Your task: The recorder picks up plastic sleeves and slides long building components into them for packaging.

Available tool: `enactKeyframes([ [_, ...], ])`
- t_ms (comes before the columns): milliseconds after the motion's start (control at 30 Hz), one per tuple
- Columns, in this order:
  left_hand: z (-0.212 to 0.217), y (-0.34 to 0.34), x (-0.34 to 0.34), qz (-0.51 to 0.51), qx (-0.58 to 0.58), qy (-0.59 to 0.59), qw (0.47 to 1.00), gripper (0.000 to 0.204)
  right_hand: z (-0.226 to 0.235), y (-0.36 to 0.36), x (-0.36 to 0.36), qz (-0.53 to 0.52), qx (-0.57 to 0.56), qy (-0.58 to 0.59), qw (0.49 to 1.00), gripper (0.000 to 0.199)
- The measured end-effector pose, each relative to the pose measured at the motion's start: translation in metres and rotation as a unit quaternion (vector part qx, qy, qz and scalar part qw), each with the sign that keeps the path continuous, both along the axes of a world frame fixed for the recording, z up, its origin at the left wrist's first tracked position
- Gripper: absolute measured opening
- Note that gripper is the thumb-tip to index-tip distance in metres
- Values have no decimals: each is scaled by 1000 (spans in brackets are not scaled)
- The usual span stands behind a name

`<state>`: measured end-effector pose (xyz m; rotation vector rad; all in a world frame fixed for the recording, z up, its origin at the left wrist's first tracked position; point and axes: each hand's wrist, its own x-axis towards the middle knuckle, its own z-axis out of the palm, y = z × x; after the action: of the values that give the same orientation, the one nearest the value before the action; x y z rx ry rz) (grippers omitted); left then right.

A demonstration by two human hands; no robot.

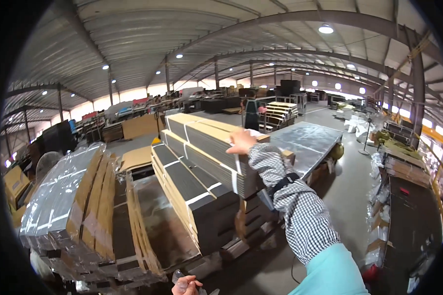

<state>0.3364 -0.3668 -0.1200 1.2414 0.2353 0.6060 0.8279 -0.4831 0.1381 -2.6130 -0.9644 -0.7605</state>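
- At the far left stands a leaning stack of flat cardboard sheets wrapped in clear plastic film (59, 189), its brown edges showing on the right side.
- Just right of it, a loose brown cardboard sheet (160, 223) lies tilted against the next pile.
- At the bottom edge, near the middle, the left hand (184, 285) shows only in part; its fingers are curled around a small clear piece, perhaps a scrap of film (178, 277), though what it is cannot be told for sure.
- In the middle rises the strapped cardboard stack (202, 167), bundles of flat sheets bound with white bands and tilted so that their grey edges face the viewer.
- The right hand (241, 141) reaches out to the top bundle of that stack, palm down and fingers gripping its upper right edge; the arm wears a checked sleeve with a dark band at the wrist.
- Behind the hand, farther off, a flat grey metal-topped table (307, 137) stretches away.
- Beyond it a person (251, 110) stands by low stacks of board.
- Along the right side runs a long dark bench (411, 206) with wrapped goods beside it.
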Motion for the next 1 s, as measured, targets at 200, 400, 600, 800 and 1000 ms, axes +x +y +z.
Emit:
enactKeyframes([
  [200,20,-39,17,-15,-22,-17,1000,18,47,13,-49,64,-97,236,965,38],
  [400,13,-38,55,14,-91,-49,995,18,-24,-45,-135,260,425,700,512,34],
  [600,34,-30,116,88,-37,-105,990,20,-176,-114,-217,258,519,695,425,54],
  [800,119,-68,104,86,31,-189,978,13,-176,-129,-189,259,430,745,439,52],
  [1000,143,-111,91,90,213,-243,942,30,-122,-150,-233,580,173,426,672,82],
])
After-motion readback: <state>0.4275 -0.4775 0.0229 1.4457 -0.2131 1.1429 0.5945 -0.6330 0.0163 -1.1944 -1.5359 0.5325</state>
